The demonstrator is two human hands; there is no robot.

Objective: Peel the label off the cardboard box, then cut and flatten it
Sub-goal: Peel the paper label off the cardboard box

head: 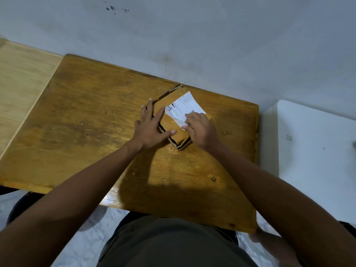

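A small brown cardboard box (174, 105) lies turned like a diamond on the wooden table (92, 120), near its far right side. A white printed label (183, 107) sticks to the box's top. My left hand (152, 128) lies flat on the box's left side, fingers spread, pressing it down. My right hand (200, 130) rests on the near right part of the box, its fingertips curled at the label's near edge, which looks slightly lifted. Whether the fingers pinch the label is hidden.
The table stands against a grey-white wall (192, 45). A lighter wooden surface (21, 74) adjoins it on the left. A white surface (312, 151) stands to the right. My lap (173, 241) is at the table's near edge.
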